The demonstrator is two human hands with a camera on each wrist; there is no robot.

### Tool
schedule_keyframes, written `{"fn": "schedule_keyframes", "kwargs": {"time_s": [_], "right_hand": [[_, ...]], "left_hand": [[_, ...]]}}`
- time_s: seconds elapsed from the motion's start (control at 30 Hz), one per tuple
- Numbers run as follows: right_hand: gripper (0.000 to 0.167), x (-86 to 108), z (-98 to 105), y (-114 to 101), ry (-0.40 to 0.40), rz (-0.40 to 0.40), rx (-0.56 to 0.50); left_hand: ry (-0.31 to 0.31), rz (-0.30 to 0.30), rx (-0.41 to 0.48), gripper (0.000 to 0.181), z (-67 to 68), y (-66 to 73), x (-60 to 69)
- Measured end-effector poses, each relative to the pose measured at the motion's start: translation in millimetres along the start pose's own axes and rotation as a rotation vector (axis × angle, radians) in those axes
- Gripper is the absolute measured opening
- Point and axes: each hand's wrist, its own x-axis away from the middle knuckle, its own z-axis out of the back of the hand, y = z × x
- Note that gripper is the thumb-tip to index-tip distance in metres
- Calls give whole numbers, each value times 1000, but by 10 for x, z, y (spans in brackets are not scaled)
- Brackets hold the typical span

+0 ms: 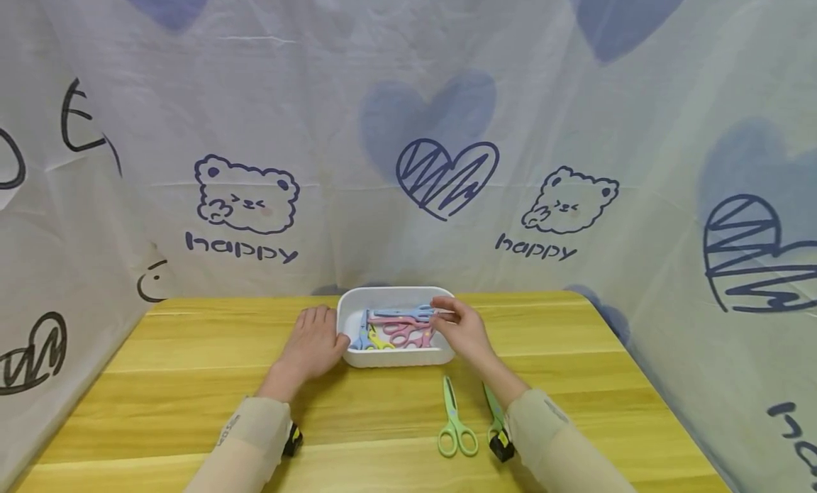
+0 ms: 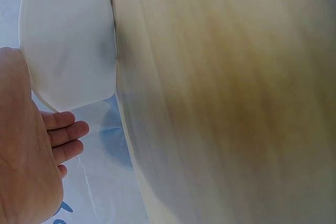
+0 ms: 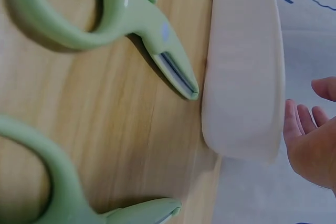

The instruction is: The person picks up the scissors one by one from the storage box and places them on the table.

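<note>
A white plastic bin stands near the back edge of the table with blue, pink and yellow scissors in it. At its left end rests my left hand, thumb at the rim; the left wrist view shows the fingers extended beside the bin wall. My right hand reaches over the right end, near the blue scissors and pink scissors. The right wrist view shows a gap between its thumb and fingers, with nothing visible between them. Yellow scissors lie lower in the bin.
Green scissors lie on the wooden table in front of the bin. A second green pair lies to their right, partly hidden by my right forearm. Behind the table hangs a white curtain with hearts and bears.
</note>
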Motion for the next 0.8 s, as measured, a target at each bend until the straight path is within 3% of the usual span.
{"fn": "schedule_keyframes", "kwargs": {"time_s": [0.47,0.8], "right_hand": [[42,-301,-115,117,-33,14,102],[48,-445,-221,139,-45,-17,197]], "left_hand": [[-3,1,-6,47,-33,-16,-3],[43,-15,-27,39,-60,-27,-4]]}}
